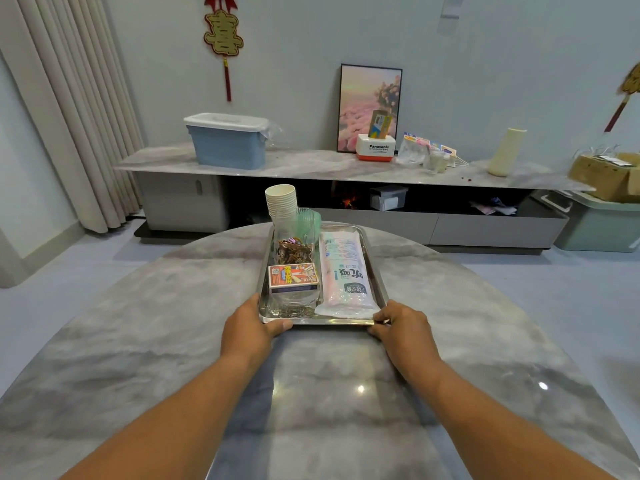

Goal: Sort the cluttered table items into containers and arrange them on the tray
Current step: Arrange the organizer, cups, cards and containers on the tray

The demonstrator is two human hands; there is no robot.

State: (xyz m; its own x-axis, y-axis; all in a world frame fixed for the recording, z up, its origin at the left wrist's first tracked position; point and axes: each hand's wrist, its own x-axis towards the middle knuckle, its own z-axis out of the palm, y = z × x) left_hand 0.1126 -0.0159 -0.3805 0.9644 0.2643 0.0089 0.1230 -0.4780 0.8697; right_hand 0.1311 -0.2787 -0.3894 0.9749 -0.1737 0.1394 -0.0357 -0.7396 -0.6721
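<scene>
A steel tray (pixel 380 278) lies on the round marble table (pixel 173 341). My left hand (pixel 250 327) grips its near left corner, thumb along the front rim. At the near right corner my right hand (pixel 401 327) holds the rim the same way. On the tray stand a clear cup of clips (pixel 295 250), a small printed box (pixel 293 276) on top of a clear container of pins (pixel 294 303), a long plastic packet of straws (pixel 346 275), a stack of paper cups (pixel 282 204) and a pale green item (pixel 308 220).
Beyond the table runs a low marble cabinet (pixel 311 166) with a blue lidded bin (pixel 227 140), a framed picture (pixel 369 107), a Panasonic box (pixel 375 147), packets and a cream vase (pixel 505 152). Curtains hang at the left. A green bin (pixel 599 223) stands at the right.
</scene>
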